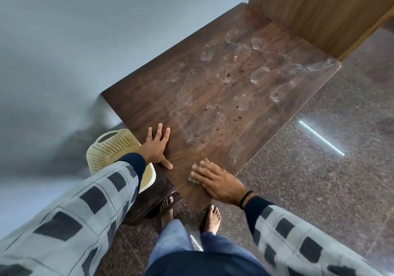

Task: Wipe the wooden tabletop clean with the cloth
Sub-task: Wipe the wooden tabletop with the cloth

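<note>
Pressing the cloth (204,163) near the tabletop (213,96) edge, right grip (217,182) flat-fingered; left grip (155,147) splayed flat.

My right hand (215,183) is covering most of the cloth (205,162), leaving only a blurred, frayed edge showing. My left sleeve (85,201) is hiding part of the basket (110,147) at centre left; the top edge is cutting off the wooden panel (319,9).

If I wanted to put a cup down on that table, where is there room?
Nothing stands on the dark wooden tabletop. The whole stretch from the left hand to the upright wooden panel is bare, though smeared and spotted. Only the near end is crowded: the right hand presses the brownish cloth there.
</note>
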The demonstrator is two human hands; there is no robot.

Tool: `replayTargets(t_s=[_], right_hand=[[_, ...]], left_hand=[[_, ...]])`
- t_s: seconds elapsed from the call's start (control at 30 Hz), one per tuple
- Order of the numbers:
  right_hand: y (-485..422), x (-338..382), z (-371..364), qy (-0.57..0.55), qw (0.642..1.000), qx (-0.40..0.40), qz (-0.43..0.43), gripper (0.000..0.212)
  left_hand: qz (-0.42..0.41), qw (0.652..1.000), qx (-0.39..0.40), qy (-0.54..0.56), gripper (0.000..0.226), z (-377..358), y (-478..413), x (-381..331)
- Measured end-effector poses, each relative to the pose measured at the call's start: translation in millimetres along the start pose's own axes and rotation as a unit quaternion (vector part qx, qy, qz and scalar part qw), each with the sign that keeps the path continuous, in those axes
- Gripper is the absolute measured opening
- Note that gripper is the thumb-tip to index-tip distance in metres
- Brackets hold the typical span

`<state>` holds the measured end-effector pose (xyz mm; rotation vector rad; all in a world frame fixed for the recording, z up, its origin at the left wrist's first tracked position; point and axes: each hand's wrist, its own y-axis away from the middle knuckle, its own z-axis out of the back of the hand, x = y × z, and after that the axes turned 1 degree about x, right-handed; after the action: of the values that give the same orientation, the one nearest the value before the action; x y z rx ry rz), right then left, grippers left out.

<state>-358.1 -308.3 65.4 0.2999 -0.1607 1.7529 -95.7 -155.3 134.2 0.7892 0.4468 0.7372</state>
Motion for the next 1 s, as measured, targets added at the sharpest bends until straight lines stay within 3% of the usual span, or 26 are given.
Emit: replayTargets(t_s=[0.07, 0.1, 0.2, 0.23, 0.27, 0.37, 0.43, 0.53, 0.6, 0.77, 0.8, 0.9, 0.93, 1.0], right_hand=[[10.8, -33.4, 12.0, 0.037, 0.994, 0.029, 0.097, 0.051], [7.9, -45.5, 17.4, 0.046, 0.995, 0.034, 0.084, 0.052], [-13.5, -32.2, 18.5, -0.006, 0.991, -0.026, -0.133, 0.053], [-19.2, -18.5, 14.6, -0.019, 0.986, -0.044, -0.159, 0.053], [-19.1, -7.6, 8.9, -0.025, 0.989, -0.047, -0.137, 0.053], [2.4, -19.7, 8.3, 0.008, 0.999, -0.008, 0.050, 0.050], [-2.6, -40.7, 19.9, 0.035, 0.997, -0.001, 0.062, 0.051], [-41.1, -29.4, 23.8, -0.033, 0.988, -0.036, -0.147, 0.052], [-58.4, -8.5, 16.8, -0.054, 0.975, -0.057, -0.210, 0.053], [-34.0, -45.8, 18.1, 0.043, 0.999, -0.013, 0.027, 0.052], [-42.1, -54.6, 22.7, 0.045, 0.999, -0.009, 0.014, 0.053], [-81.9, -44.7, 26.7, -0.038, 0.979, -0.046, -0.194, 0.053], [-88.4, -35.4, 24.8, -0.049, 0.973, -0.050, -0.222, 0.053], [-78.7, -31.2, 16.5, -0.021, 0.990, -0.017, -0.141, 0.054]], left_hand=[[0.001, 1.000, 0.000, -0.026, 0.148, 2.9, 3.1, -5.2], [0.003, 0.999, -0.001, -0.036, 0.147, 3.9, 4.3, -7.0], [0.004, 0.999, -0.001, -0.040, 0.147, 4.8, 3.7, -6.9], [0.003, 1.000, 0.001, -0.027, 0.149, 4.3, 2.5, -5.1], [0.002, 1.000, 0.003, -0.013, 0.149, 4.4, 1.6, -3.5], [0.003, 1.000, 0.005, -0.004, 0.150, 3.7, 3.6, -2.8], [-0.002, 1.000, 0.001, -0.008, 0.149, 3.9, 4.8, -3.9], [-0.005, 1.000, 0.002, -0.012, 0.148, 5.1, 5.9, -4.4], [-0.006, 1.000, 0.006, -0.008, 0.148, 6.5, 6.5, -3.7], [-0.012, 1.000, 0.001, -0.009, 0.149, 4.0, 3.4, -1.5], [-0.013, 1.000, -0.001, -0.003, 0.149, 3.2, 3.1, -0.8], [-0.012, 1.000, -0.006, 0.005, 0.150, 0.3, 0.4, -0.5], [-0.011, 1.000, -0.006, -0.002, 0.150, -0.6, 0.3, -0.5], [-0.005, 1.000, -0.007, -0.012, 0.151, -1.6, 0.0, 0.2]])
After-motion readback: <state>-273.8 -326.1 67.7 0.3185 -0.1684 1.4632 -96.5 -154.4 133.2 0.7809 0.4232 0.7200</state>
